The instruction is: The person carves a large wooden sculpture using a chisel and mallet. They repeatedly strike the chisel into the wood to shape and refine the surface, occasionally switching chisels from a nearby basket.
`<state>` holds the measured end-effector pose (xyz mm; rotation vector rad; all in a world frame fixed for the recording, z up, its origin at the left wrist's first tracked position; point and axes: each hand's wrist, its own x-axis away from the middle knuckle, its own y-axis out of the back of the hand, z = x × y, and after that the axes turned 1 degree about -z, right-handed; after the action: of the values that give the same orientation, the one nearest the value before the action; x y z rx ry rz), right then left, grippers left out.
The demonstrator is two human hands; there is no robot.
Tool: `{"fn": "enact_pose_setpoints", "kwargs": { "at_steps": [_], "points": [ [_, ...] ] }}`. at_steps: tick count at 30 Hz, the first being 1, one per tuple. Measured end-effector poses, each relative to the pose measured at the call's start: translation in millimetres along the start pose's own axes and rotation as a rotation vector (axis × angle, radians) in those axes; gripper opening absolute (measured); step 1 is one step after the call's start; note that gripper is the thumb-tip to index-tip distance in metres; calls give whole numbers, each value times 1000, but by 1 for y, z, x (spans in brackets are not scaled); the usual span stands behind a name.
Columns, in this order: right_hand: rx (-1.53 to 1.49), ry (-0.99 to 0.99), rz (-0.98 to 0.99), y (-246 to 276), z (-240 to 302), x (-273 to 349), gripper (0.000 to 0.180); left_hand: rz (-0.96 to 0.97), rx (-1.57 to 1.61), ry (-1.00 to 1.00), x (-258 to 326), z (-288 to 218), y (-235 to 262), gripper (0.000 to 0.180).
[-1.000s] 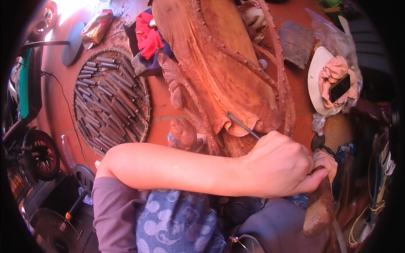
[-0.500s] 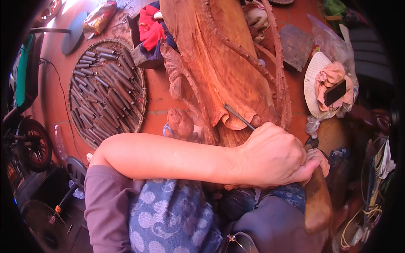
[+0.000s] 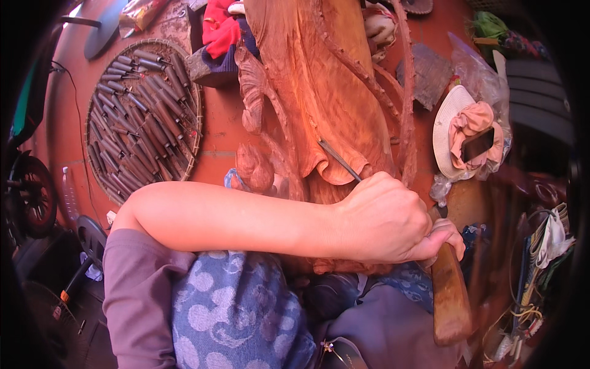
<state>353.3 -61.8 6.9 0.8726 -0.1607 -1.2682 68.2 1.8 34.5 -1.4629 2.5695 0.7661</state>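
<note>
My left forearm crosses the view from the left, and my left hand (image 3: 384,218) is a fist closed round a thin dark metal carving chisel (image 3: 340,161). The chisel's tip lies on a reddish-brown wood carving (image 3: 335,114), by a curled fold near its closer end; its handle is hidden in the fist. Just right of and partly behind that fist, my right hand (image 3: 453,236) is closed on a club-shaped wooden mallet (image 3: 450,301), whose thick end points down toward me. Much of the right hand is hidden.
A round woven tray (image 3: 198,126) full of dark-handled tools lies on the red tiled floor at left. To the right are a pale hat (image 3: 444,132) with pink cloth and a phone (image 3: 477,145), plus a wood block (image 3: 425,77). A fan (image 3: 52,310) stands lower left.
The whole view has shifted a little, so the scene sits further left. Both hands keep their holds, and the chisel stays at about the same fold of the carving.
</note>
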Motion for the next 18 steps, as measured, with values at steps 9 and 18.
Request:
{"fn": "enact_pose_setpoints", "kwargs": {
  "at_steps": [9, 18],
  "points": [
    [149, -171, 77, -6, 30, -18, 32, -26, -10, -34, 4, 2, 3, 50],
    [109, 105, 42, -6, 8, -21, 34, 23, -37, -89, 12, 7, 0, 48]
  ]
}}
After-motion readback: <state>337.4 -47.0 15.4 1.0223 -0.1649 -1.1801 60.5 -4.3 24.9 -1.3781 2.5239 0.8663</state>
